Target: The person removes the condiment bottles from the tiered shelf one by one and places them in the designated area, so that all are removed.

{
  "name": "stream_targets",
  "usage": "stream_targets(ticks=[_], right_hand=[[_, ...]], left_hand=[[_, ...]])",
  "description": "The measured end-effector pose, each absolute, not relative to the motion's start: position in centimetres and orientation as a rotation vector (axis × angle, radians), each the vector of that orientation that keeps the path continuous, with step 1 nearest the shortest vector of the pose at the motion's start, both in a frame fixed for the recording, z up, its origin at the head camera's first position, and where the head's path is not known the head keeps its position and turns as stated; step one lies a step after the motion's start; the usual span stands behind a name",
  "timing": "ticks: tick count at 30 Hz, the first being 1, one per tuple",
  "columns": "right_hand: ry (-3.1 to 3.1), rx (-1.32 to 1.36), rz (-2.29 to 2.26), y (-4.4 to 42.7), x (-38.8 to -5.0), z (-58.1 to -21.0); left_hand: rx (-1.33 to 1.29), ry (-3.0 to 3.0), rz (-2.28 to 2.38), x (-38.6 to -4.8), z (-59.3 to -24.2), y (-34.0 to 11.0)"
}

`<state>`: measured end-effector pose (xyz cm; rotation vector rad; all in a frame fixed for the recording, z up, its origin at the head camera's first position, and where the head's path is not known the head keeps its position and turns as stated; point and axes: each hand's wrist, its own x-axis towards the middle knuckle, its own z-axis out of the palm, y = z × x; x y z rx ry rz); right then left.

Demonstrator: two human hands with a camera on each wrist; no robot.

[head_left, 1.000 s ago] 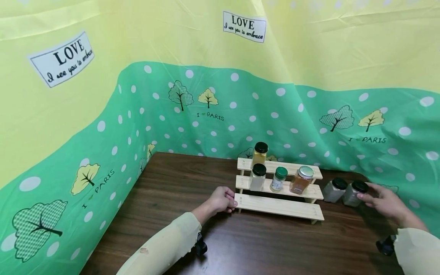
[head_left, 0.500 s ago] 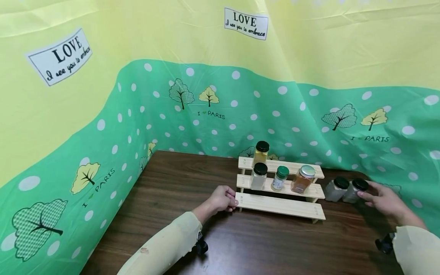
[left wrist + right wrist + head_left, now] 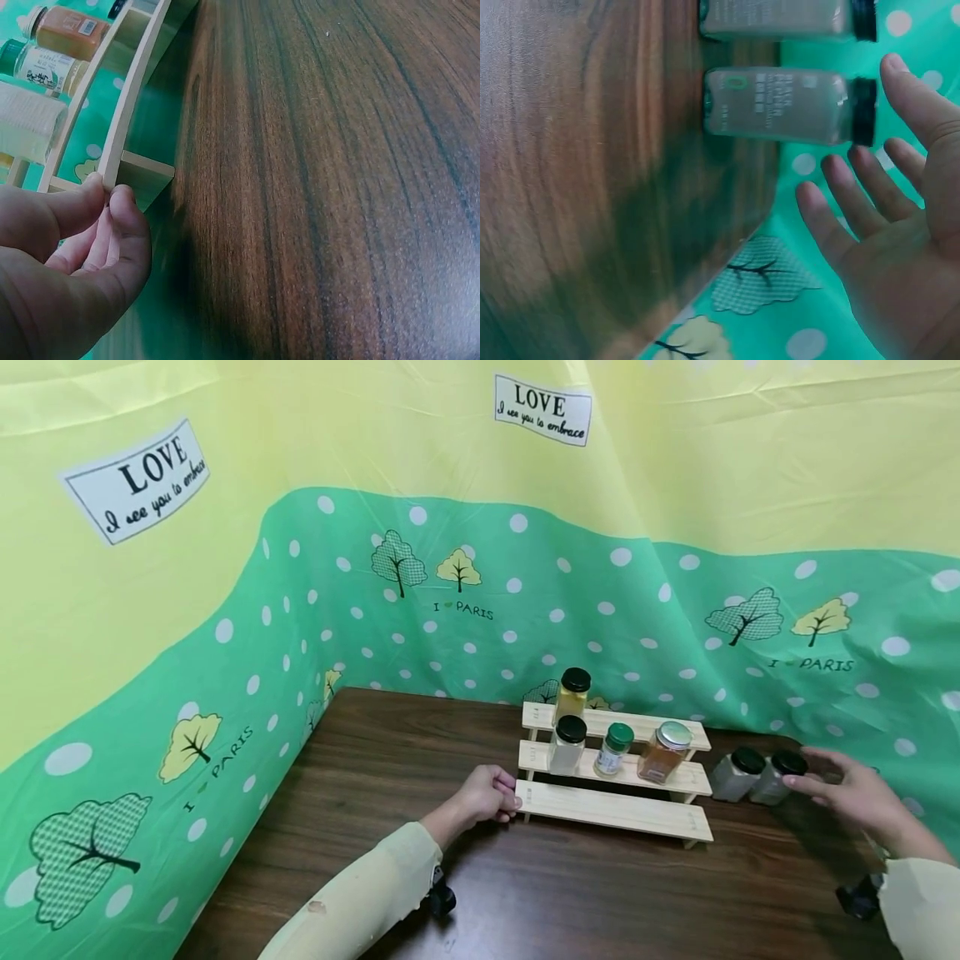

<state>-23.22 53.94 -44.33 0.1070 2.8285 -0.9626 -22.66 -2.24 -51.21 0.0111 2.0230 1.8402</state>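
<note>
Standing upright on the dark wood-grain surface (image 3: 600, 893), a clear black-lidded jar (image 3: 768, 785) is the thing nearest the right hand (image 3: 862, 797). That hand is open and holds nothing, its thumb and fingers spread just beside the lid. The jar (its label bears pale print and a green mark) has a second black-lidded jar (image 3: 731, 778) close by, a narrow gap between them; this one stands between the first and a pale wooden rack (image 3: 615, 810). At the other end of the rack, the left hand (image 3: 482, 793) pinches the end of the bottom tier between thumb and bent forefinger.

The rack rises in three steps. Its middle tier carries a black-lidded jar of pale contents (image 3: 566, 753), a small green-capped jar (image 3: 611, 758) and a wider silver-lidded jar of orange-brown contents (image 3: 660, 762), in that order from left to right. On the top tier, near its left end, stands a tall black-lidded jar of yellow contents (image 3: 572, 702).

Light sleeves (image 3: 360, 893) cover both forearms, and beyond the surface hangs a green and yellow cloth (image 3: 450, 652) printed with dots, trees and "LOVE" panels.
</note>
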Motion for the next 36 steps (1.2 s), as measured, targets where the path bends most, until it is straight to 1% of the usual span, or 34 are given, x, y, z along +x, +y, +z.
stream_targets(ticks=[5, 10, 14, 20, 27, 32, 36], right_hand=[[2.947, 0.115, -0.893, 52.8, -23.1, -42.6], [3.033, -0.013, -0.817, 50.3, -23.5, -39.7], [3.071, -0.113, -0.808, 47.3, -23.9, -37.7], [3.062, -0.293, -0.879, 41.3, -24.7, -35.4], [2.975, -0.537, -0.957, 34.6, -26.7, -34.2], [2.861, -0.623, -1.053, 30.3, -28.6, -33.9], [2.778, -0.682, -1.096, 27.9, -29.4, -34.1]], left_hand=[[0.006, 2.011, 1.839, -22.6, -51.2, -2.3], [-0.015, 2.017, 1.833, -22.7, -51.0, -2.5], [-0.007, 2.017, 1.834, -22.7, -50.9, -2.5], [0.006, 2.018, 1.838, -22.6, -51.2, -2.3], [0.017, 2.048, 1.82, -22.6, -51.1, -2.3], [0.037, 2.073, 1.797, -22.6, -50.8, -2.1], [0.048, 2.066, 1.806, -22.5, -50.8, -2.2]])
